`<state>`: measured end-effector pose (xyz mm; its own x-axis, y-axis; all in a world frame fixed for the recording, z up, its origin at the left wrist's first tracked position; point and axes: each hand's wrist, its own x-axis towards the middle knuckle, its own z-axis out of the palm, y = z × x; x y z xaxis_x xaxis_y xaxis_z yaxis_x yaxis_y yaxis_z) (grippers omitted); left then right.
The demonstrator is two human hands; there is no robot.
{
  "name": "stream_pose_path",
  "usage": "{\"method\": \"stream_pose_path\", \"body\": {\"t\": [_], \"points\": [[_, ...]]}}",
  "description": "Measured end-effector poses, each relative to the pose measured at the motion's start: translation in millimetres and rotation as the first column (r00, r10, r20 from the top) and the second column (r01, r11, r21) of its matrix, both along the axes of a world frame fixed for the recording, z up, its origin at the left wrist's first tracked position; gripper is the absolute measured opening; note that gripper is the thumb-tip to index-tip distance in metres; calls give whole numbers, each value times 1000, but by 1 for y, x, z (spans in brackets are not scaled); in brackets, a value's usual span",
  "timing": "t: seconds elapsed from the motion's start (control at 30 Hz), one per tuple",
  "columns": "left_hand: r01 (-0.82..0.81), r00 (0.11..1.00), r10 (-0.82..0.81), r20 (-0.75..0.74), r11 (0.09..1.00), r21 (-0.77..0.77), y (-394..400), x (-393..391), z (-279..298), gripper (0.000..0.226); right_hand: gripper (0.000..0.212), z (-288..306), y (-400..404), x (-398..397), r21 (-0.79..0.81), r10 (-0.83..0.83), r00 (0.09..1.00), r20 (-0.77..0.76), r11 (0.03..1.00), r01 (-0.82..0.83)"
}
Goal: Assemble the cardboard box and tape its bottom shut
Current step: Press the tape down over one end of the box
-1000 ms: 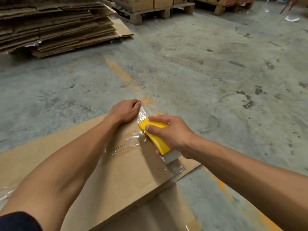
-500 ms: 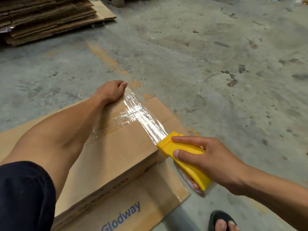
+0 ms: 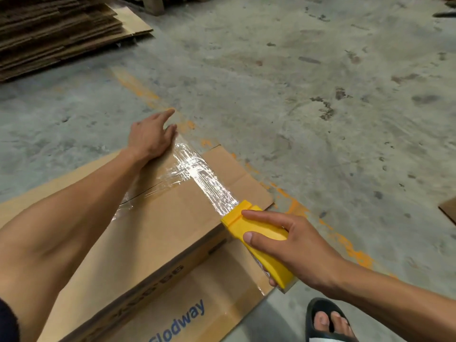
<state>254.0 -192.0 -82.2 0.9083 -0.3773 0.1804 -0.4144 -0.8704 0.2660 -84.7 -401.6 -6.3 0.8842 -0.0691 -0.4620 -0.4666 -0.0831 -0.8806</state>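
A brown cardboard box (image 3: 158,233) lies on the concrete floor with its closed flaps facing up. A shiny strip of clear tape (image 3: 202,181) runs across the flaps from the far edge toward me. My left hand (image 3: 150,137) rests on the far edge of the box at the tape's start, index finger stretched out. My right hand (image 3: 288,245) grips a yellow tape dispenser (image 3: 259,238) at the near right edge of the box, with the tape stretched taut from it. A flap printed "Glodway" (image 3: 180,324) lies flat below.
A stack of flattened cartons (image 3: 56,33) sits at the far left. Worn orange floor paint (image 3: 345,245) runs diagonally past the box. My foot in a black sandal (image 3: 325,322) stands just right of the lower flap. A cardboard corner (image 3: 449,211) shows at the right edge.
My right hand has pulled the dispenser from the far edge toward me, laying tape across the flaps. My left hand's fingers have uncurled, with the index finger now stretched out.
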Motion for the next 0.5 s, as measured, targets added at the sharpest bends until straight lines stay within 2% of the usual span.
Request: {"method": "stream_pose_path", "body": {"t": [0.03, 0.1, 0.17, 0.23, 0.33, 0.5], "points": [[50, 998, -49, 35, 998, -26, -4, -12, 6, 49, 34, -1, 0, 0, -2, 2, 1000, 2, 1000, -2], [258, 965, -253, 74, 963, -73, -18, -44, 16, 51, 35, -1, -1, -1, 2, -6, 1000, 6, 1000, 6], [476, 879, -476, 0, 878, -49, -40, -83, 21, 56, 34, -3, 0, -1, 12, -19, 1000, 6, 1000, 19], [638, 767, -632, -115, 769, 34, -63, -120, 19, 56, 33, -5, 0, 0, 27, -34, 999, 4, 999, 34], [740, 672, -703, -233, 652, 167, -83, -144, 5, 55, 32, -5, -1, -1, 33, -39, 999, 2, 999, 39], [736, 676, -695, -242, 626, 256, -84, -142, -5, 67, 35, -4, -1, -5, 57, -56, 998, -13, 997, 57]]}}
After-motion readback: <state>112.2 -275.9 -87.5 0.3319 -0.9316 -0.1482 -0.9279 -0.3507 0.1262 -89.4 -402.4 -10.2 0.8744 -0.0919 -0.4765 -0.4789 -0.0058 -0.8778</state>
